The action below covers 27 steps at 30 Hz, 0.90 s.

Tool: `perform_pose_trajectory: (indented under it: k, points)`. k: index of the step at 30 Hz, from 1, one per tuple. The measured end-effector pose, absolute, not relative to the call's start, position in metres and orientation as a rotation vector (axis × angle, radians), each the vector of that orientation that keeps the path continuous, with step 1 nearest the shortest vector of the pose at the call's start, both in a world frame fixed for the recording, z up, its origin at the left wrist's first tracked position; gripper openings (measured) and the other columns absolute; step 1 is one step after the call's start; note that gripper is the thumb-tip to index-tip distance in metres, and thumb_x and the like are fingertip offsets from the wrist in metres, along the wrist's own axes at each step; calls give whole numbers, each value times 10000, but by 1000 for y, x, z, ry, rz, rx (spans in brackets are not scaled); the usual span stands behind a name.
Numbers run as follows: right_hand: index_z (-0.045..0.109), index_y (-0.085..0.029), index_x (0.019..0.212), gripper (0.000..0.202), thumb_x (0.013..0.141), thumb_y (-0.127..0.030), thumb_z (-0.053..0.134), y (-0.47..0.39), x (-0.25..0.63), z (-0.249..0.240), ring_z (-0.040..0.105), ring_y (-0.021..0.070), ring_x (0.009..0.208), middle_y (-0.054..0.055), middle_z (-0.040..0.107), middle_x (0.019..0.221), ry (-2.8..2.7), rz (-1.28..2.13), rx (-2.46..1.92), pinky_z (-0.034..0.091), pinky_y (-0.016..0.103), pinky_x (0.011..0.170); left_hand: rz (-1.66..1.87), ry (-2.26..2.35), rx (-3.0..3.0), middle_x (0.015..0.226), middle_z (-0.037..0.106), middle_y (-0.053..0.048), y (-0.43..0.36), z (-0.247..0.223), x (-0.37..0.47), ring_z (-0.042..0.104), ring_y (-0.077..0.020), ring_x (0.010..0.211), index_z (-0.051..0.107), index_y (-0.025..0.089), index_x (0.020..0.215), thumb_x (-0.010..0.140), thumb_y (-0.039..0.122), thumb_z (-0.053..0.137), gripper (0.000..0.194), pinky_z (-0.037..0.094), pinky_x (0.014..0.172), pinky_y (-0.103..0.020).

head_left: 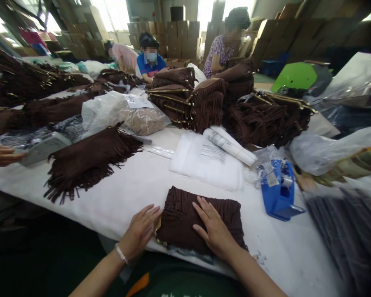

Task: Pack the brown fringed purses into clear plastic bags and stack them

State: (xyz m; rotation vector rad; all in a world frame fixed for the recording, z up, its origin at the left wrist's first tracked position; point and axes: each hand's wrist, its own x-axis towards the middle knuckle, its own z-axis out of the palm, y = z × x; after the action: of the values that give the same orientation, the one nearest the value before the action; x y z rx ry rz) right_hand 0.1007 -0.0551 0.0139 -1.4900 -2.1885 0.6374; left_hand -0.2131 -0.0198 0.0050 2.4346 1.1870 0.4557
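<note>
A dark brown fringed bag (181, 222) lies flat near the front edge of the white table, its gold-coloured edge showing at the left. My right hand (212, 225) rests on top of it, fingers spread. At the bag's left edge is my left hand (142, 227), fingers extended and slightly apart, with a white band on the wrist. Beyond the bag lie a stack of clear printed plastic bags (204, 159) and a rolled bundle of them (230, 144). A blue tape dispenser (276, 194) stands to the right.
Another fringed brown piece (86, 159) lies at the left, near another person's hand (3, 155). Piles of brown bags (179, 99) and a filled plastic bag (126, 111) stand behind. Dark folded material (346, 231) is at the right. Several people work beyond the table (117, 194).
</note>
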Motion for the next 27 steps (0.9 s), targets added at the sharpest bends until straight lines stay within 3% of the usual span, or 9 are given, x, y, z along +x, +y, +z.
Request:
perform_pose_trajectory:
  k: [5,9,14,19,21,24,27]
  points:
    - [196,-290,1450,582,928,-355,444,-55,101,13,155,228,1394,40,161,1527,-2165,650,-1474,198,492,1130,678,1038,2613,1286,565,-45,-20,20,-222,409,-234,1278,508,269,1271,863,104,465,442,395,1032,-408]
    - [212,-289,1445,557,937,-374,423,-54,103,12,139,217,1398,34,155,1528,-2161,686,-1461,190,483,1134,526,841,2680,1314,541,-4,-11,65,-199,362,-223,1315,561,298,1225,918,127,398,387,269,1111,-466]
    - [162,-288,1455,546,956,-335,380,-54,106,13,162,207,1393,39,192,1519,-2110,715,-1425,200,476,1132,62,255,2615,1420,392,28,35,92,-136,290,-185,1353,429,347,1333,936,142,400,448,139,1157,-457]
    - [98,-242,1468,641,933,-367,429,-57,105,19,97,233,1403,67,145,1528,-2138,639,-1417,195,486,1128,16,232,2606,1450,358,22,82,84,-123,281,-177,1358,369,345,1369,908,75,385,534,96,1159,-454]
    - [149,-281,1458,642,912,-384,470,-57,103,21,75,253,1404,42,141,1529,-2264,615,-1384,172,535,1118,70,307,2694,1416,425,6,100,80,-125,316,-186,1343,423,310,1342,899,64,355,512,131,1154,-453]
    - [203,-317,1442,624,896,-375,499,-56,101,21,98,269,1400,20,167,1521,-2362,576,-1381,190,567,1100,190,584,2770,1234,589,-70,131,72,-109,464,-195,1214,546,204,1230,877,41,308,455,305,1087,-407]
    - [213,-311,1441,625,892,-402,498,-52,102,12,155,283,1388,29,194,1511,-2385,468,-1358,251,555,1082,182,694,2775,1099,622,-106,163,58,-67,532,-199,1072,563,159,1178,869,60,355,385,419,977,-367]
